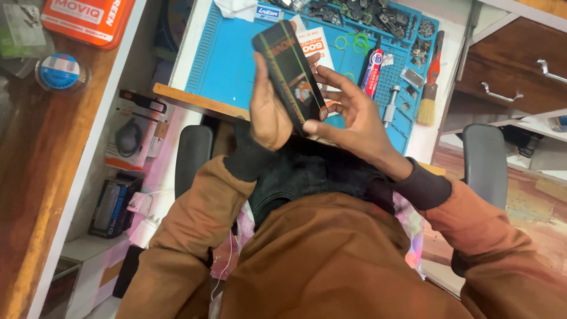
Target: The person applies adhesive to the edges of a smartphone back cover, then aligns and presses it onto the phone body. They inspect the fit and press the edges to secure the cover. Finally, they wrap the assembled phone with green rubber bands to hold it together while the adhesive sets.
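Blue mat (230,65) on desk, tools at 1 o'clock. Our left hand (269,112) grips a black phone (289,74); right hand (354,115) steadies its lower end, fingers loosely spread.

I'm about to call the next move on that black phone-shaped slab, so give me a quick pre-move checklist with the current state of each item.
1. Left hand has a grip on the black slab: ok, palm behind it, thumb along its edge.
2. Right hand supports it: ok, fingertips touch its lower end.
3. Slab is off the blue work mat: ok, held above the desk edge.
4. Glue tube and brush lie apart from the hands: ok, both to the right on the mat.
5. Slab's surface undamaged: cannot tell, printed film and glare hide it.
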